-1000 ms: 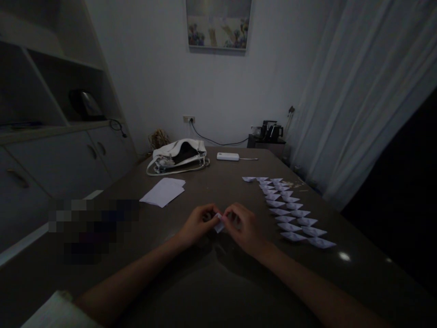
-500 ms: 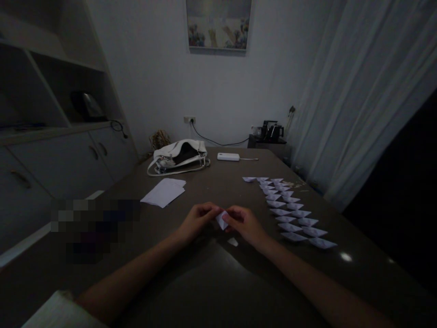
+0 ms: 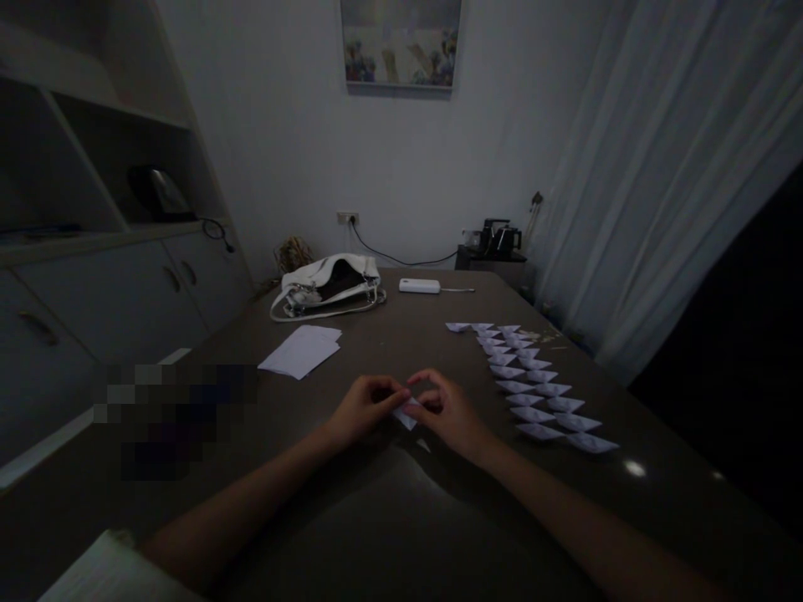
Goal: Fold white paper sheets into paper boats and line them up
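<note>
Between my hands is a small piece of folded white paper point(image 3: 406, 417), its lower corner pointing toward me. My left hand point(image 3: 370, 407) pinches its left side, thumb on top. On the other side, my right hand point(image 3: 450, 415) has its thumb on the paper, with the index finger raised and curved above it; the fingertips beneath are partly hidden. Several folded paper boats point(image 3: 530, 400) stand in rows on the table to the right. A stack of white paper sheets point(image 3: 302, 351) lies to the left, beyond my left hand.
The dark table point(image 3: 351, 527) carries a white handbag point(image 3: 329, 284) at its far left and a white power bank point(image 3: 419, 286) with a short cable at the far end. A blurred patch point(image 3: 181, 418) covers the table's left side. A curtain point(image 3: 658, 167) hangs at right.
The folded paper has tipped and sits slightly lower, more covered by my fingers. My right index finger has lifted away from the paper.
</note>
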The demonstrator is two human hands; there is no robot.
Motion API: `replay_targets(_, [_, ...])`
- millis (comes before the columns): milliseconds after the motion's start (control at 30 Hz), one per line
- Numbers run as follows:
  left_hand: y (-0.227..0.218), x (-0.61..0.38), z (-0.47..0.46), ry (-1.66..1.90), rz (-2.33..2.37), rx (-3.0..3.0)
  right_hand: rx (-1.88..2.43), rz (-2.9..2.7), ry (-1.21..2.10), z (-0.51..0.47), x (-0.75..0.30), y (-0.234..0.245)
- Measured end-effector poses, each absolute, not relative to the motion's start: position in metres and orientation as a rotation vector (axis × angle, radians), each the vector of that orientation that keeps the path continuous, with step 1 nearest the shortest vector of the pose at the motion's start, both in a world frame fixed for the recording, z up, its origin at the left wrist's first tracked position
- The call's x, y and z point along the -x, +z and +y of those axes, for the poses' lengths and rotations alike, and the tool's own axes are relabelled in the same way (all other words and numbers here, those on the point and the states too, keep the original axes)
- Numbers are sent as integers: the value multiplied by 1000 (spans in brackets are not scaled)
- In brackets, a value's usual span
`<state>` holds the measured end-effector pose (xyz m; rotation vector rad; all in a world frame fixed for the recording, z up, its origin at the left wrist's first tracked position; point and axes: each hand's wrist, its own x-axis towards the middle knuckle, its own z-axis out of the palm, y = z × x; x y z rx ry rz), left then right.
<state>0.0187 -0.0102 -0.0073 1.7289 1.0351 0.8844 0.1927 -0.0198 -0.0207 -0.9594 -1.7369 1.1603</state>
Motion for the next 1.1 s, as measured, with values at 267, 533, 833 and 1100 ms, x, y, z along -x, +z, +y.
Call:
replay_targets(267, [-7,-18,-9,981,1096,-1803,948,-1749,1234,-12,-195,-21])
replay_targets(533, [-5,-17,-15,828,1050,-1983,982,-1631,1188,-11,-196,-20])
replay_targets(833, [-9,-17,-13,856,909,-1691,944,-1742,1398,-12,-197,-23])
replay_targets(1100, [-4,-19,-19,744,969,-1784,933,-1832,1272,-13,-198,-23])
